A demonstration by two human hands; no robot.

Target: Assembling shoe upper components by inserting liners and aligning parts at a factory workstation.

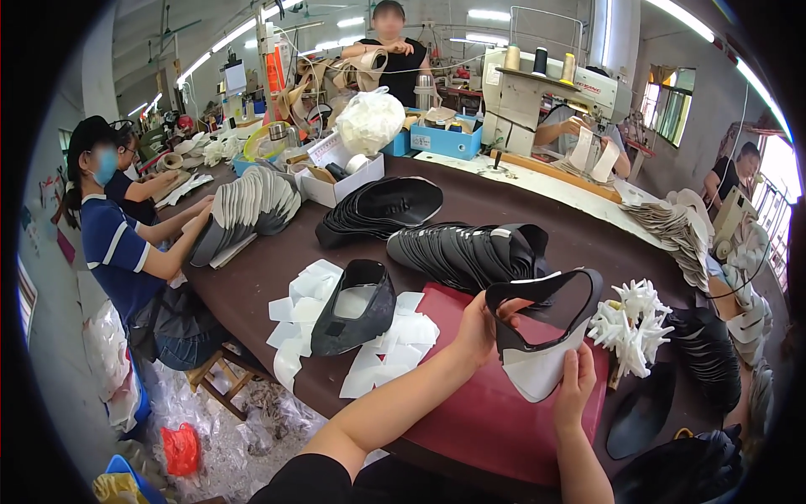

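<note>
Above the dark red mat I hold a black shoe upper [591, 290] with a wide opening. A white backing piece [537, 370] lies along its lower side. My left hand [478, 329] grips the upper's left edge, fingers partly behind it. My right hand [576, 378] pinches the right edge of the white piece; its fingertips are partly hidden. Left of my hands another black shoe upper [356, 312] rests among loose white cut pieces [388, 354]. Just beyond the held upper lies a fanned stack of black shoe uppers [462, 254].
The red mat [470, 412] covers part of the brown table [252, 294]. White branching pieces [631, 326] are heaped at right, near black parts [703, 357]. A white box [340, 185] stands farther back. At left a co-worker [138, 239] handles grey pieces [252, 202]; a sewing machine [546, 92] stands beyond.
</note>
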